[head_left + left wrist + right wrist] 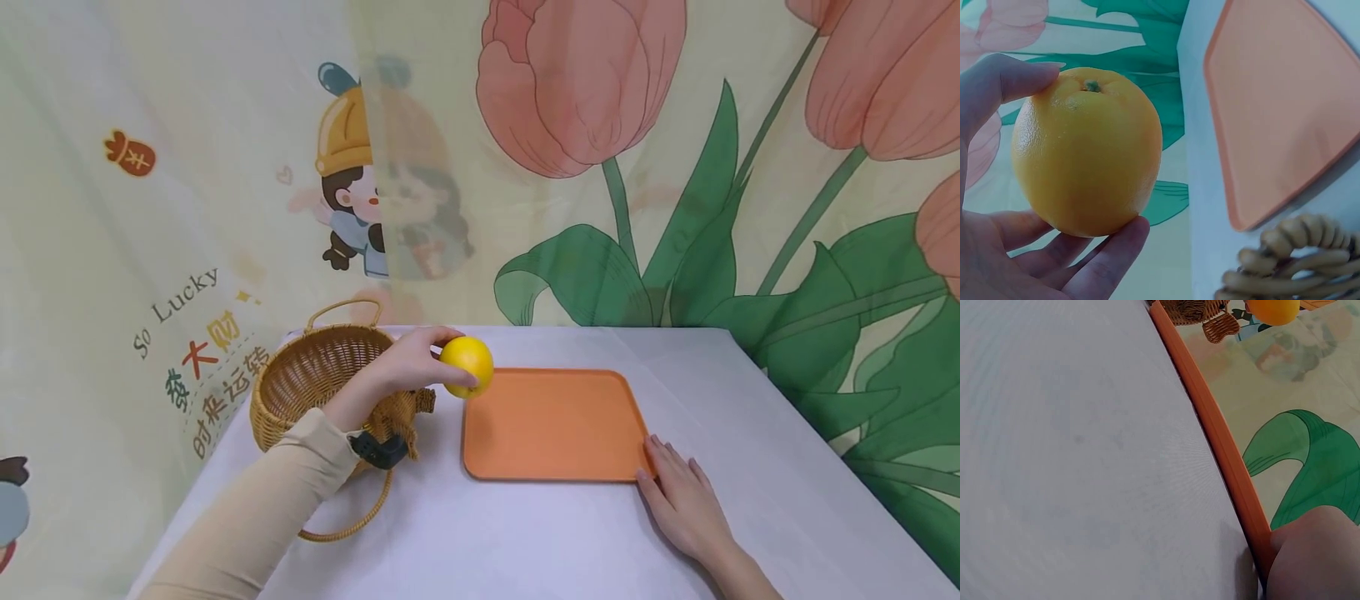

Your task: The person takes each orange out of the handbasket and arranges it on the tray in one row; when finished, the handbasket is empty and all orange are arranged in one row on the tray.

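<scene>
My left hand (416,360) holds a yellow-orange orange (468,367) in the air, just off the tray's far left corner. In the left wrist view, the thumb presses near the green stem end of the orange (1088,153) and the fingertips support its opposite side. On the white table lies a flat orange tray (555,425) with a low rim, bare on top. My right hand (686,500) rests at the tray's near right corner, fingers loosely extended, thumb and index finger touching the rim. From the right wrist, one digit overlaps the tray's edge (1210,419).
A wicker basket (326,367) stands on the left of the table, partly behind my left forearm, with woven trim on its side and a looped handle (360,525) near the front. Printed fabric with tulips (585,83) hangs behind the table.
</scene>
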`<state>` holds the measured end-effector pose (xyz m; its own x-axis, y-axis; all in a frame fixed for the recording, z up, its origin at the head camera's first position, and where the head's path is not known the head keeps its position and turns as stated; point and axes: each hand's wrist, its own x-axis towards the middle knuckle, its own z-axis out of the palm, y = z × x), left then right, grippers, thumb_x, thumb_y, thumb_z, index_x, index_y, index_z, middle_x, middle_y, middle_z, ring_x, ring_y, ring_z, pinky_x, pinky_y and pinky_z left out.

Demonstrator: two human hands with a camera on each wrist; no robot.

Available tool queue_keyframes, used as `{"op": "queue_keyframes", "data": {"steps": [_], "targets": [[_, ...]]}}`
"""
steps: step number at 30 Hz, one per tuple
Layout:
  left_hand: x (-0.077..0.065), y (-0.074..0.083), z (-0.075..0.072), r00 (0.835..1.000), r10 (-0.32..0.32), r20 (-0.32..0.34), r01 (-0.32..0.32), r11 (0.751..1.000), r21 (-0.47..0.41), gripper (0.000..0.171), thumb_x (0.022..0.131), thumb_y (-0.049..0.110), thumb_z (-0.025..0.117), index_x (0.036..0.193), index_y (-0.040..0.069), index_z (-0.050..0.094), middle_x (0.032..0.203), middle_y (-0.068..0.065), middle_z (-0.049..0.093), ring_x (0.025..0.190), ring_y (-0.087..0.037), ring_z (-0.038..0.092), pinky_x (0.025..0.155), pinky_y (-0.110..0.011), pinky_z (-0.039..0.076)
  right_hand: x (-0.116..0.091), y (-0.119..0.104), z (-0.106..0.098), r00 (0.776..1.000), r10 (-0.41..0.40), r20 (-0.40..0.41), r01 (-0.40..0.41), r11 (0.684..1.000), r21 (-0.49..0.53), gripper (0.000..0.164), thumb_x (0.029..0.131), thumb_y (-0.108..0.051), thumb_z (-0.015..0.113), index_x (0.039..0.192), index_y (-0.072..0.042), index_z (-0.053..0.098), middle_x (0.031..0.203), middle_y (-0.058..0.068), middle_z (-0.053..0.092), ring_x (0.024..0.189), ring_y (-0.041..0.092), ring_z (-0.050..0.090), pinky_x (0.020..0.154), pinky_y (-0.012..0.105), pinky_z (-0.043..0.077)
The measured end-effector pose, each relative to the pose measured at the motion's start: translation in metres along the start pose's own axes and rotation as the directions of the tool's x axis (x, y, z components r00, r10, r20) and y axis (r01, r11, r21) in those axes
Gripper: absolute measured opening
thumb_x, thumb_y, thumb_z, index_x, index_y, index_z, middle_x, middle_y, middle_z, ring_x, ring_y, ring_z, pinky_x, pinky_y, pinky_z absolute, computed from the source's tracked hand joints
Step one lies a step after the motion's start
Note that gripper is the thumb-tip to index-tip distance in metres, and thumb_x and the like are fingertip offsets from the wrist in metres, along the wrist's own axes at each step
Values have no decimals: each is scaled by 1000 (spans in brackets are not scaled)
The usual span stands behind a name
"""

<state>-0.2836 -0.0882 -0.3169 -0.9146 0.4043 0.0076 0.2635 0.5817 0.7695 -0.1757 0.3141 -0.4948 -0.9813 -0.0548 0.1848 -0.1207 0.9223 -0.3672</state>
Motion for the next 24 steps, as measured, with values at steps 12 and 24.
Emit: {"op": "queue_keyframes", "data": {"steps": [12,24], "targets": [[0,-5,28,1000,9,18,-10,1000,15,68,76,37,88,134,10,64,113,-1,66,100,-25,61,77,-36,54,-10,6,2,1000,-2,5,2,1000,5,69,109,-44,44,154,8,36,156,27,38,145,50,29,114,70,14],[8,-5,42,1000,2,23,-2,1000,-21,70,72,37,90,133,11,65,112,1,66,100,-24,61,81,-37,53,-2,5,2,1000,-16,-22,16,1000,5,68,109,-42,45,154,7,36,157,26,38,145,48,30,114,68,15]]}}
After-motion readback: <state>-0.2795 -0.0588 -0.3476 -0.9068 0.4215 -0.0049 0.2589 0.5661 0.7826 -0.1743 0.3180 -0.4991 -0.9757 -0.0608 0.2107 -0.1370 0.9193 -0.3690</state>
